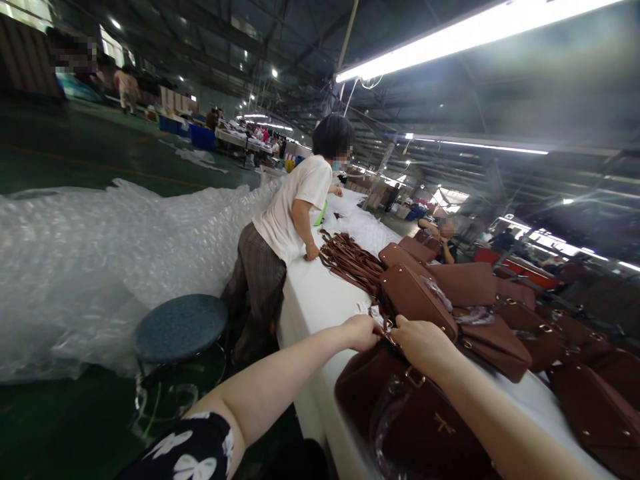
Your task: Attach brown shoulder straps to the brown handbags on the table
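Observation:
My left hand [364, 332] and my right hand [417, 340] are close together over the top edge of a dark brown handbag [415, 417] on the white table [313, 300]. Both hands have their fingers closed around something small near the bag's top, too small to make out. The bag has a gold ring and plastic-wrapped handles. Just beyond my fingers are white tags [369, 309] and a long bundle of brown straps [353, 263]. More brown bags [417, 297] lie to the right of my right hand.
Across the table edge, a person in a white shirt [300, 200] leans over the table beside the straps. A round blue stool [181, 327] and large bubble wrap [115, 267] are at left. Another person [445, 240] is behind the bags.

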`<state>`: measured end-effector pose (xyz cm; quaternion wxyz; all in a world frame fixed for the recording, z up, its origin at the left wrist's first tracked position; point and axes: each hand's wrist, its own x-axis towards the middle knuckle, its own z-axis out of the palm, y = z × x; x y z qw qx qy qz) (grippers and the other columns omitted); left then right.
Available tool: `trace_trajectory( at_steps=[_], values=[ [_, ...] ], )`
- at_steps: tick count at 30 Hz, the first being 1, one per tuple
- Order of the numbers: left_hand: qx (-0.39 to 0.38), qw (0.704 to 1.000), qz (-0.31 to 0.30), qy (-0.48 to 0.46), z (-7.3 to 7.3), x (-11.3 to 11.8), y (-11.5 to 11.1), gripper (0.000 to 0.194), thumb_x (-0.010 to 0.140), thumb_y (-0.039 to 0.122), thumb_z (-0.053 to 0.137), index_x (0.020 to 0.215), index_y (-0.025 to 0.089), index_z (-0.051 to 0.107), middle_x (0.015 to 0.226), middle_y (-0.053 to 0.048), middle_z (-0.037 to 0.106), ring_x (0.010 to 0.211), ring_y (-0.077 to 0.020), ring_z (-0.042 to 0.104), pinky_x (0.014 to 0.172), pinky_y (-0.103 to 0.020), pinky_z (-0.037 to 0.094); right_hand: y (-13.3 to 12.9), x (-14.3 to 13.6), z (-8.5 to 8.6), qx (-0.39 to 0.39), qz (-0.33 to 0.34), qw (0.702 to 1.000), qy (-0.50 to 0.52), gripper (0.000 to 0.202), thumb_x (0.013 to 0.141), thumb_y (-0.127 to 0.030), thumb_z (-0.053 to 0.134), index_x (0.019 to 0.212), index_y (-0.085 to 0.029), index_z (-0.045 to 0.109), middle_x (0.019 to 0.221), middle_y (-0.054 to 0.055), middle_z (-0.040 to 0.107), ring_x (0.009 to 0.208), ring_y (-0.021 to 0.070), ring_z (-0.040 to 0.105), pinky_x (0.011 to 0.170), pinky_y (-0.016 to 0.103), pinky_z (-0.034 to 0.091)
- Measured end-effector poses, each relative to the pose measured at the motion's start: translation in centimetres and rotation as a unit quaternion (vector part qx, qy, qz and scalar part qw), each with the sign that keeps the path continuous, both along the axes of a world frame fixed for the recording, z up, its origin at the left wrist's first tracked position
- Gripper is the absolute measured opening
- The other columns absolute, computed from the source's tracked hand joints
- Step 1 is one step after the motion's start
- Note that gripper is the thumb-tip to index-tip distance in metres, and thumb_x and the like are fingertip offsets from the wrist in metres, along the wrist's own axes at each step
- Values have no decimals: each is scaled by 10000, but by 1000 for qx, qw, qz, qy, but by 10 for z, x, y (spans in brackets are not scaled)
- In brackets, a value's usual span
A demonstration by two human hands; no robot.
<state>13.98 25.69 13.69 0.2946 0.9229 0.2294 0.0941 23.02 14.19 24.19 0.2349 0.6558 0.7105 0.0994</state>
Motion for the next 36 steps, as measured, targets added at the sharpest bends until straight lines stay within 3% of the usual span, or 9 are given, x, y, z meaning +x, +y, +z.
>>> trace_trajectory(
  at_steps=[7, 15, 19, 23, 27, 30, 32, 34, 36],
  values=[
    [8, 1000, -6, 11, 3, 1, 1, 239, 814, 263, 544, 934, 237, 749, 885, -28, 740, 829, -201, 661, 718, -259, 480, 3, -10, -3, -14, -18, 999, -48, 323, 860, -40, 453, 978, -134, 738, 985, 156, 688, 853, 267, 720, 656, 306, 525],
    [48, 999, -5, -12, 0, -1, -5, 270, 843, 279, 529, 1013, 256, 736, 1032, -56, 740, 969, -244, 667, 784, -293, 492, 14, -18, -14, -11, -23, 999, -35, 345, 858, -33, 432, 1000, -82, 742, 989, 190, 707, 895, 291, 718, 711, 329, 537],
    [72, 997, -11, -19, 4, -6, -7, 242, 842, 280, 556, 990, 218, 736, 1029, -102, 736, 963, -284, 674, 797, -340, 507, 16, -8, -16, 10, -32, 999, -4, 353, 864, -35, 404, 959, -82, 741, 964, 196, 723, 893, 309, 718, 720, 359, 533],
    [156, 988, -12, -19, 14, -11, -13, 210, 851, 207, 535, 936, 164, 722, 994, -147, 727, 932, -297, 681, 794, -371, 518, 12, 6, -17, 40, -47, 997, 54, 324, 867, -60, 422, 871, -132, 738, 915, 175, 740, 886, 289, 717, 746, 348, 509],
    [196, 979, -43, -15, 21, -18, -14, 189, 836, 168, 529, 895, 156, 708, 967, -151, 720, 927, -304, 677, 796, -386, 520, 0, 19, -19, 101, -84, 980, 151, 210, 869, -202, 511, 852, -186, 720, 862, 148, 742, 873, 310, 702, 757, 386, 478],
    [119, 988, -57, -78, 20, -23, -13, 151, 824, 227, 564, 761, 177, 693, 893, -114, 714, 917, -282, 673, 831, -375, 512, -12, 29, -23, 145, -121, 944, 270, 205, 867, -315, 510, 885, -216, 688, 823, 93, 736, 821, 276, 686, 710, 361, 469],
    [-21, 982, -63, -178, 16, -22, -14, 184, 841, 254, 541, 751, 172, 678, 861, -88, 703, 887, -234, 669, 826, -346, 515, -20, 36, -29, 145, -144, 906, 371, 276, 873, -391, 463, 807, -211, 661, 725, 53, 716, 678, 211, 661, 609, 304, 459],
    [-226, 937, -73, -258, 11, -17, -18, 225, 871, 295, 499, 814, 152, 663, 821, -72, 688, 793, -184, 661, 749, -318, 530, -26, 41, -37, 137, -165, 858, 466, 343, 837, -483, 471, 770, -195, 644, 644, 37, 692, 536, 167, 605, 497, 271, 424],
    [-399, 864, -60, -301, 6, -8, -23, 289, 888, 379, 493, 819, 134, 630, 780, -60, 675, 690, -143, 641, 657, -282, 525, -32, 45, -44, 143, -179, 810, 540, 408, 751, -554, 554, 853, -174, 663, 699, 50, 717, 540, 161, 609, 465, 259, 417]
  ],
)
